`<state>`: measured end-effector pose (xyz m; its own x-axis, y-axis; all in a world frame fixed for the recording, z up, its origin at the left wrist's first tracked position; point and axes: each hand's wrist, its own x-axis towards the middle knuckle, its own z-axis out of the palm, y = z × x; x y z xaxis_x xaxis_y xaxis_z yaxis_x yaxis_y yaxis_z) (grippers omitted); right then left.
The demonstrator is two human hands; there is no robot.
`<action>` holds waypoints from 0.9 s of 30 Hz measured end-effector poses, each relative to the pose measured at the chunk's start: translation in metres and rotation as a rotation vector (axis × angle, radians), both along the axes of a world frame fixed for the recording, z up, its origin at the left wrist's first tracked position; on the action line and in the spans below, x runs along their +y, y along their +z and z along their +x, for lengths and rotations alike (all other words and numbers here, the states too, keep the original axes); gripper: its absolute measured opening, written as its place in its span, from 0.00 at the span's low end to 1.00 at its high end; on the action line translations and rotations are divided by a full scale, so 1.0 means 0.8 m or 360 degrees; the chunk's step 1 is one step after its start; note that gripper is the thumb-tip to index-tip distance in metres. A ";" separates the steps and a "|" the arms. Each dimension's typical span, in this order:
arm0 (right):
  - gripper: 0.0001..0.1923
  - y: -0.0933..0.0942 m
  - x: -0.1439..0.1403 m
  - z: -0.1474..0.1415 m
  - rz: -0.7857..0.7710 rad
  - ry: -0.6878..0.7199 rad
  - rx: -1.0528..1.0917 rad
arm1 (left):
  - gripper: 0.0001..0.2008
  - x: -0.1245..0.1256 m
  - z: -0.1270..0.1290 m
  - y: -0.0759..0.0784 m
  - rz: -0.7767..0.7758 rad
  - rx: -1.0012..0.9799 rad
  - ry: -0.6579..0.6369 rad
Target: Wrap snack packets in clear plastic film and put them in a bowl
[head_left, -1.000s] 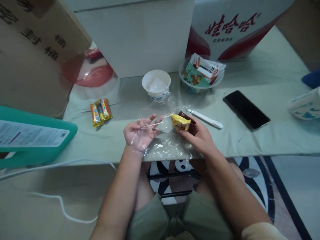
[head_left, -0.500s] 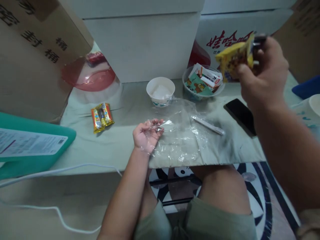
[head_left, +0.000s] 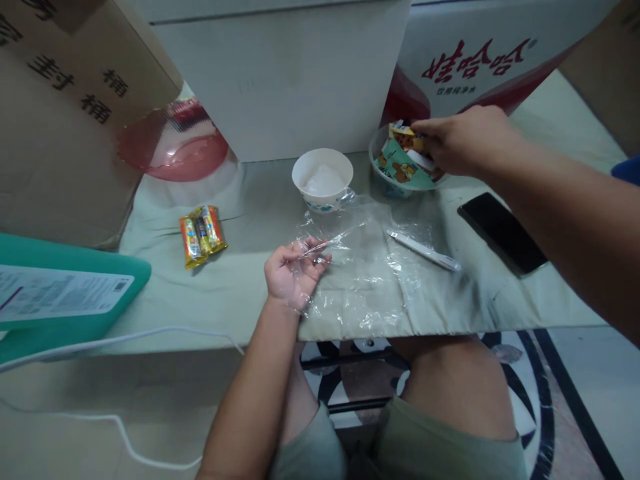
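My left hand rests palm up near the table's front edge, fingers pinching the edge of a clear plastic bag that lies crumpled flat on the pale green cloth. My right hand reaches to the clear bowl at the back, which holds several snack packets. Its fingers are closed on a yellow snack packet at the top of that pile. A white pen-like tool lies on the plastic, between the bag and the bowl.
A white paper bowl stands left of the clear bowl. A black phone lies at the right. Yellow and red packets lie at the left, near a pink lid, a cardboard box and a teal case.
My right hand carried the yellow packet from beside the plastic bag up into the air, then down to the clear bowl at the back. My left hand stayed on the bag.
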<state>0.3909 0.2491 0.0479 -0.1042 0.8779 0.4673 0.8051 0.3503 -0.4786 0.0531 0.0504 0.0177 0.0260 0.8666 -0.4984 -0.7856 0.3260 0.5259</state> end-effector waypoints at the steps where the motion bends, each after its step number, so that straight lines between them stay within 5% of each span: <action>1: 0.22 0.001 -0.002 -0.006 -0.0070 -0.0017 -0.0053 | 0.05 0.000 0.001 0.000 0.0000 0.0003 0.0001; 5: 0.31 0.039 -0.038 -0.041 -0.0582 -0.0291 -0.0801 | 0.06 0.000 0.002 0.003 0.0006 0.0007 0.0014; 7: 0.34 0.062 -0.079 -0.054 -0.0440 -0.0324 -0.0818 | 0.06 0.000 0.001 0.003 0.0004 -0.0003 0.0022; 9: 0.30 0.069 -0.138 -0.062 -0.0036 -0.0305 -0.0469 | 0.07 -0.001 -0.001 0.002 0.0016 -0.0010 0.0027; 12: 0.22 0.038 -0.241 -0.074 0.0351 0.0315 -0.0084 | 0.08 -0.001 -0.003 -0.002 0.0063 0.0004 0.0060; 15: 0.29 -0.021 -0.329 -0.095 -0.0111 0.0837 -0.0353 | 0.04 -0.001 -0.002 -0.005 0.0110 0.0024 0.0124; 17: 0.26 -0.055 -0.365 -0.109 -0.0260 0.0799 -0.0482 | 0.03 -0.002 -0.001 -0.006 0.0147 0.0049 0.0123; 20: 0.07 -0.081 -0.387 -0.120 -0.0306 0.0700 -0.0395 | 0.04 -0.003 -0.004 -0.006 0.0210 0.0196 0.0104; 27: 0.05 -0.074 -0.391 -0.110 -0.0288 0.0403 0.0562 | 0.11 -0.012 -0.059 -0.010 0.0235 0.1033 0.0092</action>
